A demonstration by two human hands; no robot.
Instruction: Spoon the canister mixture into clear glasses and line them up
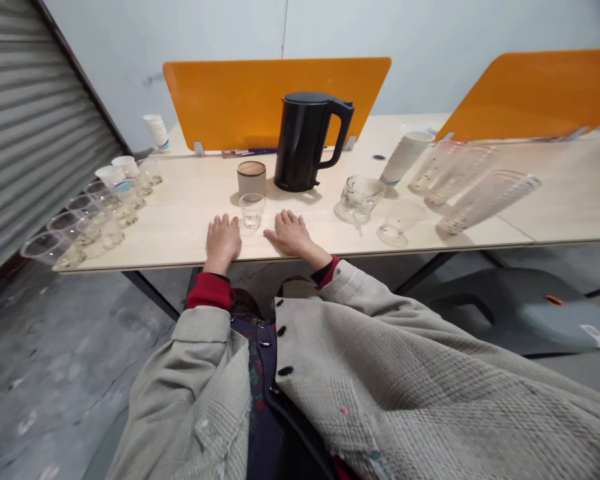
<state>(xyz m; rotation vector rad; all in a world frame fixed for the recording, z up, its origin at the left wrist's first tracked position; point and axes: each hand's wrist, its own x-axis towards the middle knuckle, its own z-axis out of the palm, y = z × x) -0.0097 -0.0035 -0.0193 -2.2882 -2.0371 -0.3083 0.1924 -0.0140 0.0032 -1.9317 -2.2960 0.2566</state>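
My left hand (223, 239) lies palm down on the table (190, 200) near its front edge, fingers stretched out, holding nothing. Flat on the tabletop too, my right hand (289, 233) has its thumb apart from the fingers and nothing in it. Between and just beyond the hands stands a small clear plastic cup (253, 215), which neither hand grips. Behind that cup is a grey cup with a brown rim (251, 180). A black electric kettle (303, 143) stands farther back, its handle pointing right.
Clear cups (87, 227) and white paper cups (111, 176) line the left end. Rightward stand a glass pitcher (361, 197), a clear cup (400, 223), stacked paper cups (405, 160) and stacked plastic cups (487, 203). Orange dividers (230, 100) rise behind. A grey stool (525, 307) is at right.
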